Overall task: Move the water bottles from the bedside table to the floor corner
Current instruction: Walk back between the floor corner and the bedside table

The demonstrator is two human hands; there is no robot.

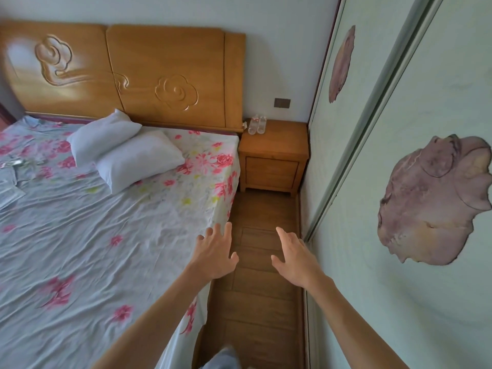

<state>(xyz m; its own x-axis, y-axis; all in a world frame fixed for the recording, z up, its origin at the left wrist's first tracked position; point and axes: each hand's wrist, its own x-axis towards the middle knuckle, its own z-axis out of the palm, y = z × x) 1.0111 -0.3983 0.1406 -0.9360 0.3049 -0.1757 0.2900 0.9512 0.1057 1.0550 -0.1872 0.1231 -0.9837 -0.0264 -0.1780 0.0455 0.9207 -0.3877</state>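
Two clear water bottles (257,124) stand upright side by side at the back left of the wooden bedside table (279,139), close to the headboard. My left hand (217,251) is stretched forward over the bed's corner, fingers spread and holding nothing. My right hand (294,255) reaches forward over the floor strip, also open and bare. Both hands are far short of the table and the bottles.
A bed (106,222) with a floral sheet and two white pillows (125,150) fills the left. A wardrobe with sliding doors (399,182) lines the right. A narrow wooden floor strip (261,262) runs between them to the table. My knee (223,358) shows at the bottom.
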